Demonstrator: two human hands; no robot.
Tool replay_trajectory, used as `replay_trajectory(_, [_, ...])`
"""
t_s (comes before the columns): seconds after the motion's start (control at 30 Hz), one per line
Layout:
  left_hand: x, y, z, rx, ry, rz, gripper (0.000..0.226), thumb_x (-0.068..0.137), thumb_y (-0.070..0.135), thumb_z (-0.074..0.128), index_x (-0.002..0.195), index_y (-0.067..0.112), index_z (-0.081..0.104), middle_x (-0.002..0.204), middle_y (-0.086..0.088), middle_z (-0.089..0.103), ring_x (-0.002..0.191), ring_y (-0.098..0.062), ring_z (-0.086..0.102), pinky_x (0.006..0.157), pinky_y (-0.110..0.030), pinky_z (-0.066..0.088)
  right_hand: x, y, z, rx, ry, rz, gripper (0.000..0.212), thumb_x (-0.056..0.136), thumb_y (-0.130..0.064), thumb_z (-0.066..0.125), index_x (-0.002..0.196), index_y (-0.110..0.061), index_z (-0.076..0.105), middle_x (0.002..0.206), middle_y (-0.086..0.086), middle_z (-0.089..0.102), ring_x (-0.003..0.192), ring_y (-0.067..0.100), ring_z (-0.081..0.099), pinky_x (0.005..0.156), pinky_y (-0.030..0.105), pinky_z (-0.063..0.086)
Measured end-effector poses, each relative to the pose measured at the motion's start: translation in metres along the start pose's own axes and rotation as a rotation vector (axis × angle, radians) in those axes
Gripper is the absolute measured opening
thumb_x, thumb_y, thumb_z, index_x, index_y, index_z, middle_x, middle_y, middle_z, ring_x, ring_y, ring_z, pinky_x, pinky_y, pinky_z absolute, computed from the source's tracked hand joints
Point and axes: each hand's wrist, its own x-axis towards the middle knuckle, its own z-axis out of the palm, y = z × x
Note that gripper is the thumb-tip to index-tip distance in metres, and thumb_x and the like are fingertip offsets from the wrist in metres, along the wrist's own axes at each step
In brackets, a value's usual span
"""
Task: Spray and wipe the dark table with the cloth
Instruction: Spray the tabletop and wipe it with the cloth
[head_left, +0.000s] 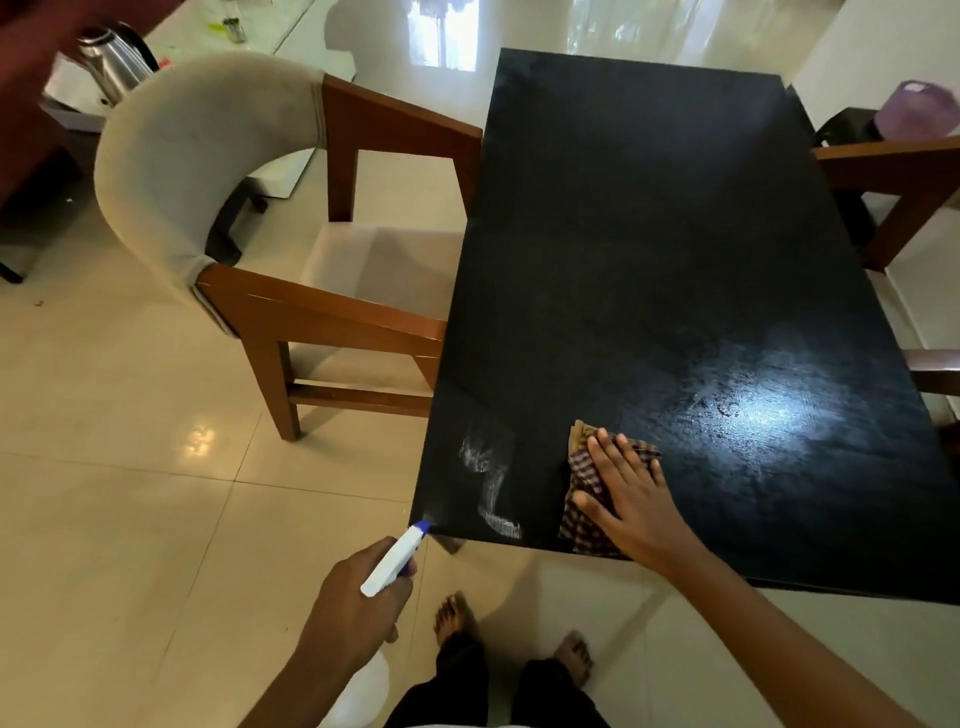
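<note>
The dark table (649, 234) fills the right half of the head view. Near its front edge lies a checked cloth (584, 512), pressed flat under my right hand (626, 493) with the fingers spread. My left hand (353, 603) holds a white spray bottle (394, 561) just off the table's front left corner, its blue nozzle pointing at that corner. White streaks of spray (491, 480) mark the table left of the cloth. A wet, shiny patch (763, 410) lies to the cloth's right.
A wooden armchair (270, 234) with a beige curved back stands against the table's left side. Another wooden chair (893, 176) is at the right, with a purple object (919, 109) on it. A metal kettle (117, 62) is far left. My bare feet (511, 639) stand on glossy tiles.
</note>
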Motion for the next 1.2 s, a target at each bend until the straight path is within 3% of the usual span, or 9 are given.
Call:
replay_trajectory(0.1, [-0.003,-0.005,-0.004,0.011,0.053,0.057,0.015,0.087,0.006,0.062,0.080,0.019,0.061,0.065,-0.006,0.060,0.051,-0.021,0.053,0.048,-0.024,0.048,-0.006,0.016,-0.002,-0.187,-0.022,-0.086,0.085,0.076,-0.081,-0.013,0.147,-0.035,-0.013,0.157,-0.011,-0.015,0.143,0.009,-0.021,0.117,0.041,-0.012])
replay_trajectory(0.23, [-0.004,-0.007,-0.013,-0.066,0.060,0.043,0.016,0.085,-0.002,0.060,0.087,0.012,0.066,0.073,-0.010,0.066,0.055,-0.023,0.056,0.044,-0.022,0.047,0.004,-0.014,0.015,-0.164,0.125,-0.053,0.083,0.089,-0.074,0.011,0.151,-0.020,0.016,0.160,0.002,0.007,0.147,0.025,-0.005,0.117,0.046,-0.007])
replay_trajectory(0.43, [0.006,-0.004,-0.033,-0.205,0.155,0.044,0.029,0.077,-0.003,0.056,0.092,0.017,0.069,0.082,-0.006,0.067,0.044,-0.020,0.053,0.044,-0.016,0.044,0.034,-0.128,0.036,-0.122,0.112,-0.166,0.079,0.090,-0.070,0.020,0.152,-0.022,0.008,0.161,0.002,-0.001,0.146,0.027,-0.014,0.116,0.053,-0.006])
replay_trajectory(0.53, [0.015,-0.001,-0.041,-0.211,0.202,0.055,0.032,0.066,0.010,0.052,0.089,0.024,0.069,0.082,-0.004,0.068,0.041,-0.021,0.054,0.045,-0.020,0.047,0.048,-0.163,0.046,-0.132,0.095,-0.193,0.077,0.091,-0.068,0.024,0.151,-0.023,0.012,0.161,0.004,0.007,0.147,0.030,-0.005,0.116,0.055,-0.002])
replay_trajectory(0.7, [0.031,0.006,-0.049,-0.200,0.219,0.068,0.033,0.082,-0.010,0.051,0.092,0.018,0.067,0.090,-0.007,0.068,0.043,-0.021,0.055,0.051,-0.020,0.049,0.026,-0.126,0.047,-0.149,0.136,-0.232,0.070,0.093,-0.067,0.025,0.151,-0.032,0.009,0.160,0.001,0.014,0.147,0.027,0.004,0.115,0.058,0.013])
replay_trajectory(0.87, [0.042,0.003,-0.052,-0.225,0.217,0.055,0.033,0.085,-0.008,0.053,0.096,0.021,0.065,0.095,-0.009,0.068,0.045,-0.021,0.055,0.055,-0.025,0.050,-0.016,-0.065,0.051,-0.157,0.195,-0.045,0.071,0.093,-0.068,0.024,0.150,-0.027,0.016,0.159,0.004,0.017,0.147,0.028,0.007,0.112,0.055,0.013])
replay_trajectory(0.97, [0.044,0.000,-0.055,-0.248,0.210,0.052,0.031,0.082,-0.003,0.056,0.096,0.024,0.065,0.096,-0.009,0.068,0.044,-0.020,0.055,0.057,-0.029,0.050,-0.004,-0.088,0.053,-0.120,0.184,0.004,0.071,0.094,-0.067,0.024,0.150,-0.024,0.018,0.160,0.006,0.013,0.147,0.030,0.002,0.113,0.057,0.010])
replay_trajectory(1.07, [0.043,0.000,-0.059,-0.270,0.216,0.037,0.030,0.067,0.015,0.051,0.089,0.031,0.065,0.094,-0.007,0.068,0.043,-0.019,0.055,0.058,-0.032,0.050,0.029,-0.139,0.052,-0.111,0.164,-0.085,0.070,0.092,-0.067,0.026,0.149,-0.025,0.023,0.159,0.006,0.018,0.147,0.032,0.006,0.113,0.061,0.010])
replay_trajectory(1.2, [0.045,-0.001,-0.060,-0.264,0.210,0.014,0.037,0.064,0.016,0.049,0.078,0.045,0.067,0.088,-0.004,0.068,0.042,-0.018,0.054,0.059,-0.037,0.050,0.066,-0.188,0.054,-0.134,0.151,-0.188,0.063,0.089,-0.064,0.037,0.141,-0.028,0.033,0.156,0.006,0.025,0.145,0.035,0.014,0.113,0.062,0.010])
